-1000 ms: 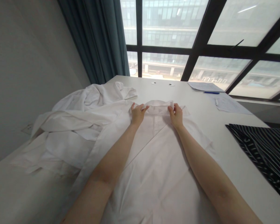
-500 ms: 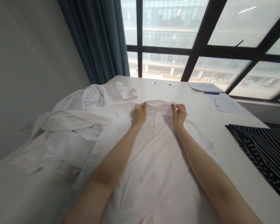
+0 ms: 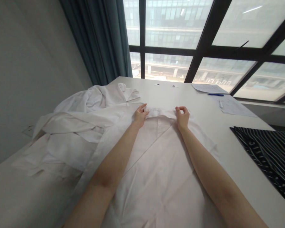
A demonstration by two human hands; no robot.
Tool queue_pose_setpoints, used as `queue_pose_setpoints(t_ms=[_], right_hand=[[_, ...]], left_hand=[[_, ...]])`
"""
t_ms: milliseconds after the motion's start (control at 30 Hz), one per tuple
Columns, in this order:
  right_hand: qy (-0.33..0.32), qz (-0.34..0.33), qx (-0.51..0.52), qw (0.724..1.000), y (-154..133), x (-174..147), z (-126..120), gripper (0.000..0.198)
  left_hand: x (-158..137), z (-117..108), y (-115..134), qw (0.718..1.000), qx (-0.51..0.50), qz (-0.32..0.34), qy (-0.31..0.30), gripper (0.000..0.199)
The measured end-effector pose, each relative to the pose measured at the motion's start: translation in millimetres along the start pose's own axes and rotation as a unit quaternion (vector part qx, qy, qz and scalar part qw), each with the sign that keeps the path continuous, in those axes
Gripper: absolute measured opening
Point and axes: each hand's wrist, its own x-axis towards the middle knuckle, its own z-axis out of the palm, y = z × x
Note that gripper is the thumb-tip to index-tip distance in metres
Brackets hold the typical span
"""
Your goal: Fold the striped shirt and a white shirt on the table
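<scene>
A white coat-like garment (image 3: 166,164) lies spread over the table, its collar band (image 3: 160,112) at the far end between my hands. My left hand (image 3: 140,115) is at the collar's left end, thumb and fingers spread apart, touching the cloth. At the right end, my right hand (image 3: 183,116) has thumb and forefinger pinched together on the collar's edge. The collar is turned down toward me, its edge curving across the top of the garment. Both forearms lie over the body of the garment.
More white clothing (image 3: 85,104) is heaped on the left of the white table (image 3: 147,95). Black striped fabric (image 3: 266,155) lies at the right. Papers (image 3: 237,106) and a blue pen (image 3: 215,94) are at the back right, near the window. A curtain (image 3: 104,41) hangs behind.
The collar, held up between both hands before, now lies folded down toward me. My left hand's fingers have spread from a pinch; the right hand stays nearly in place.
</scene>
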Motion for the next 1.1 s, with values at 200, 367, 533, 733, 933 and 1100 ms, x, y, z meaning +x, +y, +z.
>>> queue_pose_setpoints(t_ms=[200, 367, 533, 733, 933, 1100], right_hand=[[-0.062, -0.019, -0.045, 0.997, 5, -3, 4, 0.028], [-0.112, -0.050, -0.114, 0.986, 2, -8, 1, 0.038], [-0.133, -0.076, -0.195, 0.969, -7, -12, -3, 0.037], [-0.260, -0.192, -0.254, 0.912, -16, -17, 2, 0.039], [-0.322, -0.185, -0.268, 0.889, -7, -19, 9, 0.041], [-0.337, -0.169, -0.303, 0.875, -9, -19, 7, 0.048]], left_hand=[[-1, 2, 1, 0.994, 0.093, 0.050, -0.017, 0.059], [-9, 0, 2, 0.974, 0.208, 0.089, 0.003, 0.057], [-26, 4, 17, 0.918, 0.353, 0.178, -0.020, 0.045], [-39, 19, 19, 0.833, 0.485, 0.227, -0.141, 0.044], [-34, 15, 5, 0.826, 0.510, 0.174, -0.167, 0.053], [-34, 14, 7, 0.828, 0.513, 0.166, -0.155, 0.051]])
